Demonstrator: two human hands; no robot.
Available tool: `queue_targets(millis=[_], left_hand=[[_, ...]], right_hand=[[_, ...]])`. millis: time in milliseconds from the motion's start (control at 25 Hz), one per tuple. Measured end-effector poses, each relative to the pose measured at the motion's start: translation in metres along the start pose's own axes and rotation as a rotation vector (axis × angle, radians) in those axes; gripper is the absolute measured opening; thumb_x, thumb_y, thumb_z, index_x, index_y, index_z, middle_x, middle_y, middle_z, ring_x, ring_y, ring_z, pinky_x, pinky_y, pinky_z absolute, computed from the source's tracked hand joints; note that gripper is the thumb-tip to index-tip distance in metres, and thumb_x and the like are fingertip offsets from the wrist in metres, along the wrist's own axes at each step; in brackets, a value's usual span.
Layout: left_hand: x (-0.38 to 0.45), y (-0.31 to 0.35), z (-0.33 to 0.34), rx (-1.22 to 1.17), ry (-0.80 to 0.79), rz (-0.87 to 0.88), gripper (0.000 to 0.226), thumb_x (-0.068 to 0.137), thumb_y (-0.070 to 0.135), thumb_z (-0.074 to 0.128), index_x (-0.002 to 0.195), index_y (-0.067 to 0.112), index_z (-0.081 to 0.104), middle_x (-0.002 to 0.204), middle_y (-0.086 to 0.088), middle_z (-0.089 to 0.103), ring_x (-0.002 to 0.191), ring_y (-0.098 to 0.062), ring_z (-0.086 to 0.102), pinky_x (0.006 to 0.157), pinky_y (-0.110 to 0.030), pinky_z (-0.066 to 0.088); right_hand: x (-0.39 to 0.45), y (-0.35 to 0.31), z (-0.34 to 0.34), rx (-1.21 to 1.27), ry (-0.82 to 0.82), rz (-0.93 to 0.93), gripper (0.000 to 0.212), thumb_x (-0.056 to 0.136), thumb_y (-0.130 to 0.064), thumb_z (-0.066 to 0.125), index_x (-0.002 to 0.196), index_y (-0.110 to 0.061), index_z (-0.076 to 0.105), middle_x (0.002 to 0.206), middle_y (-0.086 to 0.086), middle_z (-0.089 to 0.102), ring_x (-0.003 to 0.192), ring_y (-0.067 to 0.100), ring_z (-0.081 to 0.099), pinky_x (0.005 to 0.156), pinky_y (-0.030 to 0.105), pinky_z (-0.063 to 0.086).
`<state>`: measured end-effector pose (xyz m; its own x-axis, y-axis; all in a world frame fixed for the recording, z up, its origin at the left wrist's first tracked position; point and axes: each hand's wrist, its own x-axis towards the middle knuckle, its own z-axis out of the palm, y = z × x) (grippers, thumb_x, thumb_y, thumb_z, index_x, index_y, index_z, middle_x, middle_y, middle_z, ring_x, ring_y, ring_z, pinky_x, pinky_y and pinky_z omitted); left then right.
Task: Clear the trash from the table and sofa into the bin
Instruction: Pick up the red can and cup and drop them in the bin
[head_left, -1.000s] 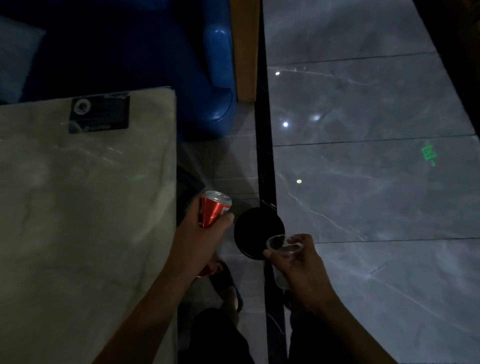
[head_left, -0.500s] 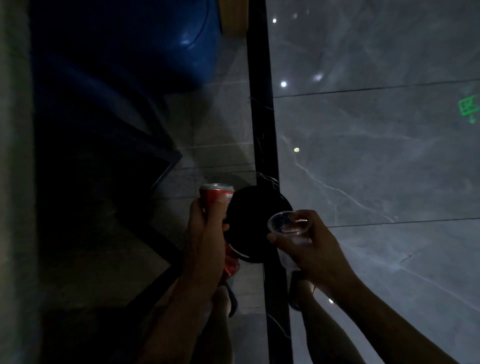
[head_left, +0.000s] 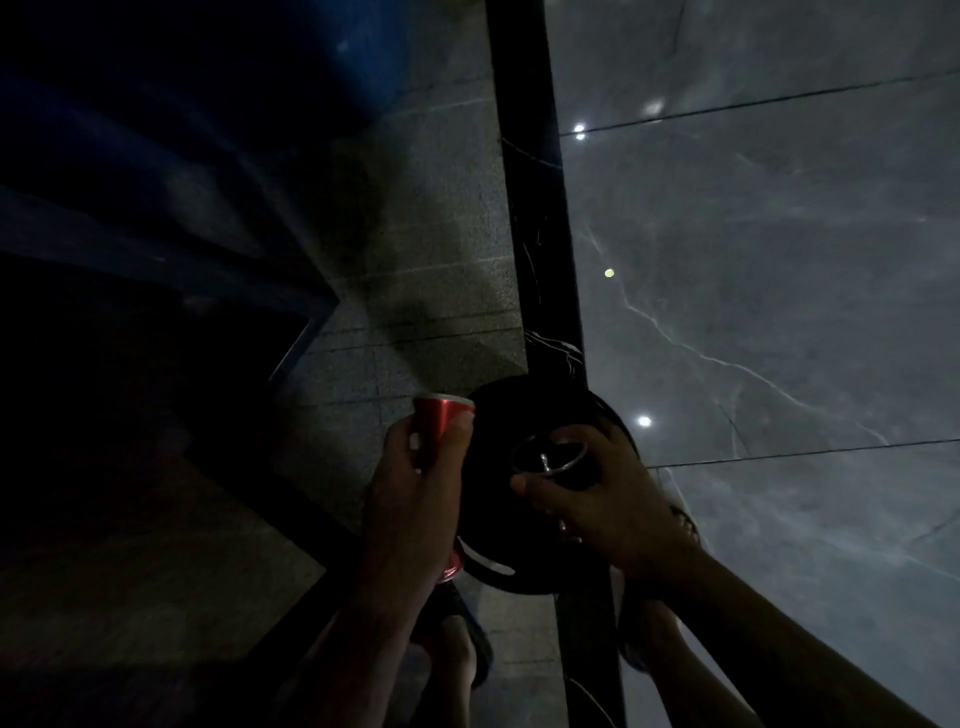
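Note:
My left hand is wrapped around a red drink can, held upright just left of a round black bin on the floor below. My right hand grips a clear plastic cup, its open rim facing up, directly over the bin's dark opening. Both hands sit close together, the can at the bin's left rim and the cup above its middle. The bin's inside is too dark to see into.
A blue sofa fills the dark upper left. A black floor strip runs top to bottom past the bin. Glossy grey marble tiles spread to the right. My feet in sandals stand just below the bin.
The view has tilted down and closed in on the bin; the table top has left the frame. Both hands moved over the bin, the cup now above its opening.

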<state>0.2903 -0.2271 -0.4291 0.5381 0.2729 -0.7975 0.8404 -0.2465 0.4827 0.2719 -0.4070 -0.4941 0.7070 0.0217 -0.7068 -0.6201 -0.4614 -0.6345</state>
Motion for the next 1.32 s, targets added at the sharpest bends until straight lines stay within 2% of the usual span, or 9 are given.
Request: queue_targets(millis=[80,160,240,520,720,960,1040,1160,1320], left_hand=[[0.011,-0.006,0.009,0.048,-0.039,-0.006,0.06,0.067,0.082,0.05,0.114,0.045,0.053,0.096,0.015,0.066,0.082,0.001,0.066,0.068,-0.027,0.047],[0.019,-0.011,0.02,0.096,-0.091,-0.029,0.061,0.064,0.08,0.048,0.111,0.042,0.055,0.091,0.014,0.066,0.076,0.005,0.066,0.066,-0.024,0.045],[0.031,-0.019,0.034,0.109,-0.118,-0.077,0.071,0.055,0.081,0.045,0.111,0.04,0.058,0.092,0.013,0.066,0.08,-0.003,0.067,0.071,-0.028,0.045],[0.089,-0.051,0.085,0.14,-0.145,-0.129,0.064,0.077,0.06,0.065,0.133,0.032,0.051,0.118,0.01,0.062,0.113,-0.017,0.058,0.094,-0.035,0.043],[0.127,-0.084,0.115,0.19,-0.102,-0.093,0.059,0.075,0.037,0.078,0.128,0.016,0.061,0.128,-0.007,0.064,0.121,-0.024,0.059,0.106,-0.041,0.045],[0.143,-0.101,0.118,0.291,-0.019,-0.1,0.056,0.066,0.048,0.081,0.11,0.014,0.07,0.109,-0.009,0.073,0.105,-0.025,0.069,0.091,-0.036,0.054],[0.135,-0.093,0.112,0.334,-0.021,-0.016,0.062,0.065,0.051,0.08,0.116,0.016,0.067,0.114,-0.007,0.072,0.109,-0.023,0.066,0.09,-0.03,0.051],[0.104,-0.078,0.095,0.367,-0.056,0.1,0.082,0.061,0.06,0.072,0.131,0.022,0.052,0.132,-0.001,0.06,0.124,-0.019,0.056,0.104,-0.035,0.045],[0.055,-0.065,0.062,0.476,0.079,0.474,0.051,0.074,0.06,0.056,0.12,0.039,0.049,0.123,0.018,0.051,0.12,-0.007,0.051,0.093,-0.015,0.037]], right_hand=[[0.004,0.006,0.003,-0.017,0.064,-0.004,0.06,0.062,-0.064,0.079,0.111,-0.037,0.057,0.12,-0.012,0.055,0.109,0.004,0.058,0.089,0.029,0.055],[0.003,0.008,0.001,0.008,0.128,-0.046,0.047,0.067,-0.061,0.078,0.105,-0.048,0.052,0.101,-0.021,0.064,0.095,-0.011,0.061,0.07,0.006,0.051],[0.0,0.01,-0.006,0.049,0.205,-0.082,0.045,0.068,-0.061,0.077,0.103,-0.053,0.05,0.099,-0.028,0.065,0.093,-0.018,0.06,0.064,-0.002,0.045],[0.002,0.026,-0.021,0.045,0.174,-0.098,0.064,0.06,-0.079,0.067,0.113,-0.047,0.051,0.106,-0.018,0.066,0.097,0.0,0.065,0.078,0.031,0.06],[-0.001,0.033,-0.016,-0.016,0.21,-0.167,0.052,0.063,-0.07,0.071,0.106,-0.055,0.048,0.103,-0.025,0.061,0.096,-0.006,0.06,0.076,0.03,0.058],[-0.002,0.036,-0.013,-0.033,0.235,-0.186,0.051,0.062,-0.074,0.069,0.105,-0.061,0.044,0.102,-0.027,0.058,0.095,-0.011,0.056,0.072,0.022,0.053],[-0.001,0.036,-0.015,-0.026,0.23,-0.177,0.05,0.062,-0.074,0.069,0.104,-0.059,0.047,0.101,-0.026,0.059,0.094,-0.01,0.057,0.073,0.024,0.054],[-0.001,0.03,-0.018,-0.023,0.203,-0.174,0.045,0.064,-0.072,0.069,0.101,-0.057,0.049,0.099,-0.025,0.061,0.095,-0.007,0.058,0.076,0.029,0.057],[-0.001,0.026,-0.019,-0.002,0.19,-0.149,0.048,0.062,-0.072,0.07,0.101,-0.052,0.051,0.101,-0.021,0.061,0.098,-0.001,0.06,0.08,0.034,0.058]])
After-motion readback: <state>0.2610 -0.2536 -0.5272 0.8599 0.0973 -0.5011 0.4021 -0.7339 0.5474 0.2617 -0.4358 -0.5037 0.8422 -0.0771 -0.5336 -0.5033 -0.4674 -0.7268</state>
